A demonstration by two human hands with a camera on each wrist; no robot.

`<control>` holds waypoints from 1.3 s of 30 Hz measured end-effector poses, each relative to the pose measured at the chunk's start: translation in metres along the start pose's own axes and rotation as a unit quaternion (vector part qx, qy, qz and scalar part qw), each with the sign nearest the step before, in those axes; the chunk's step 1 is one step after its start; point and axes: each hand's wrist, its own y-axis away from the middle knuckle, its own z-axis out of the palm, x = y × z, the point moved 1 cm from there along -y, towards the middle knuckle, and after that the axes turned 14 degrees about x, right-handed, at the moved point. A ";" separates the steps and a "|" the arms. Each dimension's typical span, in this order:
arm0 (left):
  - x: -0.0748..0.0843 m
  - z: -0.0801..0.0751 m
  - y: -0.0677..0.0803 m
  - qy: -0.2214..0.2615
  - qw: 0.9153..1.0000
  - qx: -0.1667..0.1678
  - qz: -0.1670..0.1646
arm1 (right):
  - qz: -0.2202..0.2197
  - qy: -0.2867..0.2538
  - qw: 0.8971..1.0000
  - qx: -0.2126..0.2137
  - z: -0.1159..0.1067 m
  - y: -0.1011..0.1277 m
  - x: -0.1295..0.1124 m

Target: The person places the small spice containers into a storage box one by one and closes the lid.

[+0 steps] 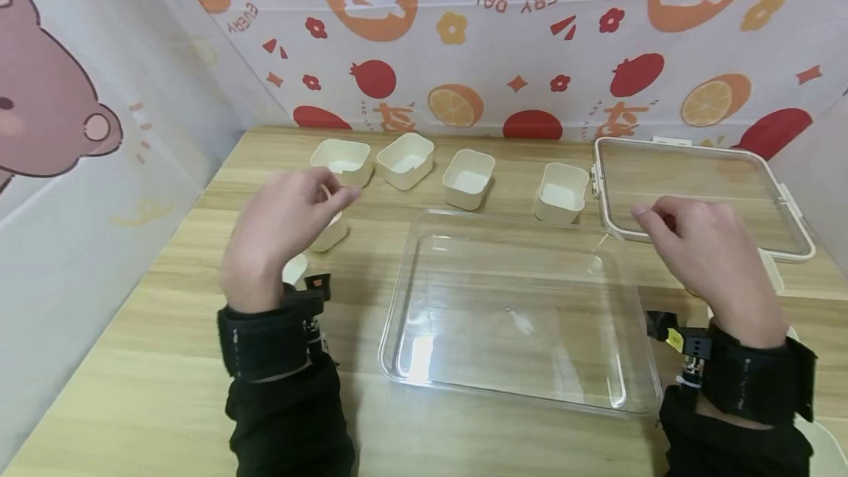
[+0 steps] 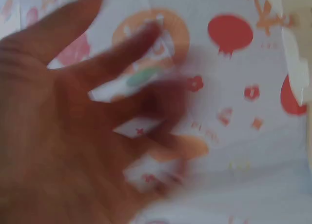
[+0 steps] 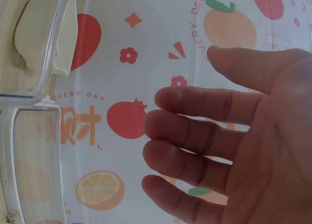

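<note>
My left hand (image 1: 274, 230) hovers over the left side of the table, its fingers loosely bent and holding nothing. Below it a cream tub (image 1: 329, 234) is partly hidden, as is another cream tub (image 1: 295, 269) beside the wrist. In the left wrist view the fingers are spread and blurred by motion. Over the near edge of the clear lid (image 1: 702, 201) hangs my right hand (image 1: 715, 260), with relaxed fingers and nothing in them. A large transparent bin (image 1: 517, 355) lies on the table between the two forearms.
Along the back stand several cream tubs: one tub (image 1: 341, 160) at left, then a tub (image 1: 405, 160), a tub (image 1: 468, 179) and a tub (image 1: 562, 193). More cream pieces (image 1: 821, 444) lie partly hidden by the right arm. A printed curtain (image 1: 530, 43) borders the wooden table (image 1: 165, 359).
</note>
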 end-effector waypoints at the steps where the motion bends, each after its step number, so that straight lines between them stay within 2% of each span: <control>1: -0.005 -0.001 0.002 -0.010 0.999 -0.031 -0.019 | 0.001 0.000 1.000 0.001 0.000 0.000 0.001; 4: -0.029 -0.004 0.008 -0.035 0.990 -0.117 -0.076 | 0.005 0.003 1.000 0.005 -0.002 0.000 0.002; 5: -0.037 -0.003 0.010 -0.041 0.986 -0.135 -0.091 | 0.004 0.005 1.000 0.006 -0.002 0.000 0.002; 9: -0.061 0.002 0.014 -0.006 0.974 -0.178 -0.140 | 0.001 0.002 1.000 0.004 0.000 -0.001 0.001; 13: -0.071 0.012 0.012 0.040 0.963 -0.211 -0.164 | 0.005 -0.007 1.000 0.002 0.001 -0.001 0.001; 17: -0.076 0.020 0.010 0.054 0.959 -0.221 -0.170 | 0.010 -0.013 1.000 0.002 -0.001 0.000 0.002; 22: -0.078 0.022 0.009 0.013 0.963 -0.217 -0.157 | 0.011 -0.014 1.000 0.002 -0.002 -0.001 0.003; 28: -0.075 0.020 0.008 -0.019 0.961 -0.222 -0.162 | 0.016 -0.012 1.000 0.004 -0.004 0.000 0.004; 30: -0.072 0.016 0.009 -0.017 0.966 -0.208 -0.151 | 0.018 -0.011 1.000 0.005 -0.004 0.001 0.004; 32: -0.068 0.006 0.012 -0.020 0.976 -0.173 -0.131 | 0.025 -0.010 1.000 0.005 -0.005 0.002 0.004; 34: -0.060 -0.008 0.019 -0.014 0.988 -0.112 -0.107 | 0.028 -0.011 1.000 0.004 -0.004 0.002 0.003; 36: -0.050 -0.020 0.025 -0.002 0.996 -0.037 -0.082 | 0.029 -0.014 0.999 0.004 -0.004 0.002 0.002; 39: -0.031 -0.029 0.027 0.029 0.997 0.056 -0.044 | 0.025 -0.017 1.000 0.005 -0.002 0.001 0.001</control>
